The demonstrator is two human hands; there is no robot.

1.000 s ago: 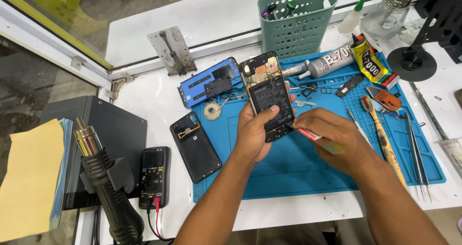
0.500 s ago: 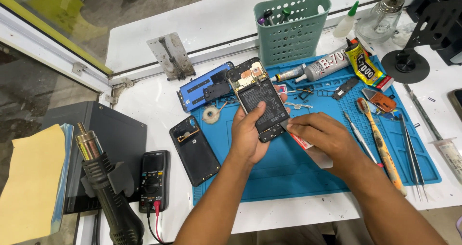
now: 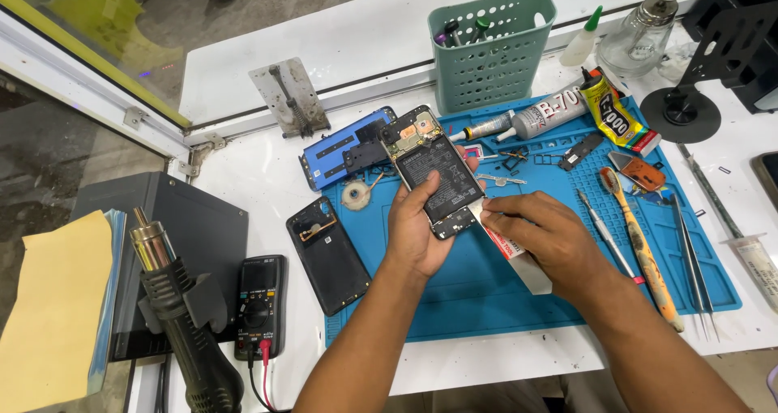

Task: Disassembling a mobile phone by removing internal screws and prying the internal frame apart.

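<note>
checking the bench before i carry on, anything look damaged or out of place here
Nothing looks broken by accident. The opened black phone in the left hand has its back off, battery and boards bare. The right hand holds a thin white card at its lower edge. Small loose parts lie scattered on the blue mat.

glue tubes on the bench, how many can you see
3: a grey tube and a yellow-black tube at the blue mat's far edge, a small tube beside the green basket. Others may be hidden.

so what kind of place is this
Most likely a phone repair bench: the left hand holds an opened phone over a blue repair mat, with a hot air gun and multimeter nearby.
</note>
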